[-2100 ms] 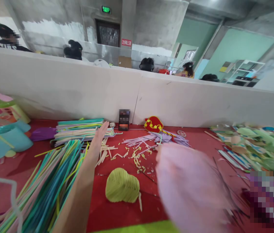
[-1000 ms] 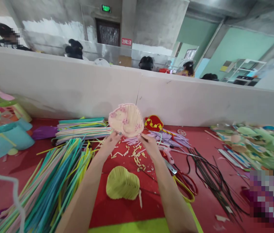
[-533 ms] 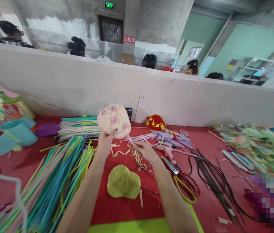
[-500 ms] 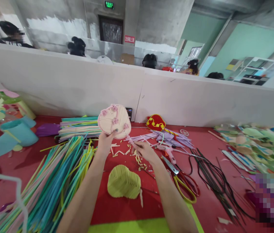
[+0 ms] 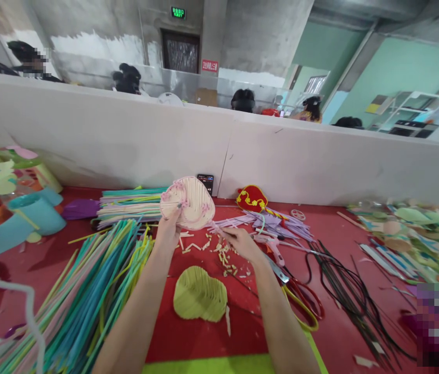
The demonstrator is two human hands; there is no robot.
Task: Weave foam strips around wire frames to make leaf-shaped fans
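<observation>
A cream fan [image 5: 195, 201] with a pink edge and pink flowers, made of pipe cleaners, is held up above the table. My left hand [image 5: 169, 224] grips its lower left side, thumb on the front face. My right hand [image 5: 238, 241] pinches the thin pink handle at the fan's lower right. Below the hands, an olive-green fan-shaped piece [image 5: 200, 294] lies on the red mat, a pale strip at its side. Short cream offcuts [image 5: 225, 257] are scattered beneath my right hand. A red fan with yellow flowers [image 5: 251, 199] rests against the white partition.
Bundles of coloured pipe cleaners [image 5: 87, 291] cover the left side. To the right are scissors [image 5: 301, 304], a pink glue gun [image 5: 274, 249], black cords [image 5: 352, 296] and green pieces [image 5: 410, 228]. A phone [image 5: 205, 184] leans on the partition [image 5: 145, 135]; people sit beyond it.
The cream fan has turned in my left hand, its flowered side now angled further left, and sits slightly lower. More of the phone shows behind it. My right hand stays at the handle.
</observation>
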